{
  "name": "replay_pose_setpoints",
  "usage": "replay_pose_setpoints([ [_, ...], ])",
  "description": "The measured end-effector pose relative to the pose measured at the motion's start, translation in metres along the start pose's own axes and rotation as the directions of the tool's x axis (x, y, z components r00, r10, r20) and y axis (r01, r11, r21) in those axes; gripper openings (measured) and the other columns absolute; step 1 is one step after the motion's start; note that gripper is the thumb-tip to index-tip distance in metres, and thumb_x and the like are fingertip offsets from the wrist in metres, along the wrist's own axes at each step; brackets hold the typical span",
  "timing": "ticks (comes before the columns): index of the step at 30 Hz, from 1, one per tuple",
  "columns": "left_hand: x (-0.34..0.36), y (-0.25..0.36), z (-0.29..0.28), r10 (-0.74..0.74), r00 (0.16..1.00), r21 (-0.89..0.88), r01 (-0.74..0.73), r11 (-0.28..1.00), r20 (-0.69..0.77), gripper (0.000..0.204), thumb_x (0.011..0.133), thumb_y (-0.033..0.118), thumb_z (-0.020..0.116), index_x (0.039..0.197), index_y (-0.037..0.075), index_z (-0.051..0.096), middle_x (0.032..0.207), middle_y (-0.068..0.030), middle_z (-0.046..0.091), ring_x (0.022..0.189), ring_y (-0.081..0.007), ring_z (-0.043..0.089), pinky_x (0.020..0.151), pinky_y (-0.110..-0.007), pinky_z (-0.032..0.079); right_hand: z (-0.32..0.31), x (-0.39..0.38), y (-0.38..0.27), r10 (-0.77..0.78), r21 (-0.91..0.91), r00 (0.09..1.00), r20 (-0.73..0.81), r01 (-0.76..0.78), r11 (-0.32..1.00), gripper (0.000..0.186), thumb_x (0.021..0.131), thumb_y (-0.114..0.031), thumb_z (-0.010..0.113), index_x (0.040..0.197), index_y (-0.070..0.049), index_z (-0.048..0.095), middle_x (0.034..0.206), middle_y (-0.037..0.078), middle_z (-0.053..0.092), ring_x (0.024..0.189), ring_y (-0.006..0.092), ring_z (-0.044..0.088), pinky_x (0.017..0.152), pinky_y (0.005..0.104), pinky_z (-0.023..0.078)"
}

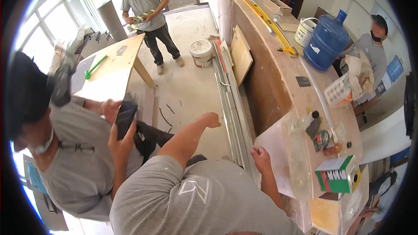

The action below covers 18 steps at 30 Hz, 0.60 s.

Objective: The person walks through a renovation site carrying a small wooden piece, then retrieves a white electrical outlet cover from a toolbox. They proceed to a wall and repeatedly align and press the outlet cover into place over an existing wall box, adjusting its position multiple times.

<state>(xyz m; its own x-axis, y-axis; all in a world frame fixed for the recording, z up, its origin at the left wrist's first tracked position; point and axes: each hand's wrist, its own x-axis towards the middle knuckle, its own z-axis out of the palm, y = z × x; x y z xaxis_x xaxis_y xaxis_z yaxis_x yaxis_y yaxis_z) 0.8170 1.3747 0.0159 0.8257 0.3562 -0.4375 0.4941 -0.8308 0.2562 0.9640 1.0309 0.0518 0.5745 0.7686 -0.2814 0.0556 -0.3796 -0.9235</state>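
Observation:
My left arm reaches forward over the floor, and my left hand (211, 120) hangs in the air with nothing visible in it. Its fingers are mostly turned out of sight. Close to the counter's near side, my right hand (261, 157) is loosely closed, and I see nothing in its fingers. Long metal profiles (231, 117) lie on the floor between and beyond my hands, alongside the counter (285, 91). A co-worker at my left holds a dark phone (126, 115) in both hands. Farther off, another person in a grey shirt holds a cylindrical object (144, 16).
A white bucket (201, 53) stands by the profiles. On the counter are a yellow level (278, 37), a blue water jug (326, 41), a small bucket (305, 31), a green-white can (338, 175) and bottles. A green tool (96, 66) lies on the wooden table (114, 61). Another person is beyond the counter.

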Motion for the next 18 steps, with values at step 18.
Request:
replay_pose_setpoints([
  [18, 0.089, -0.357, -0.044, -0.519, 0.818, -0.228, 0.57, 0.789, 0.25, 0.05, 0.083, 0.049, 0.062, 0.096, 0.002, 0.073, 0.1, -0.0223, 0.07, 0.087, -0.0379, 0.069, 0.081, -0.047, 0.053, 0.082, 0.35, -0.106, 0.123, 0.08, 0.988, -0.092, -0.116, 0.99, 0.018, 0.092, -0.018, 0.067, 0.097, -0.001, 0.066, 0.078, 0.004, 0.064, 0.066, 0.0084, 0.057, 0.062, 0.0231, 0.048],
])
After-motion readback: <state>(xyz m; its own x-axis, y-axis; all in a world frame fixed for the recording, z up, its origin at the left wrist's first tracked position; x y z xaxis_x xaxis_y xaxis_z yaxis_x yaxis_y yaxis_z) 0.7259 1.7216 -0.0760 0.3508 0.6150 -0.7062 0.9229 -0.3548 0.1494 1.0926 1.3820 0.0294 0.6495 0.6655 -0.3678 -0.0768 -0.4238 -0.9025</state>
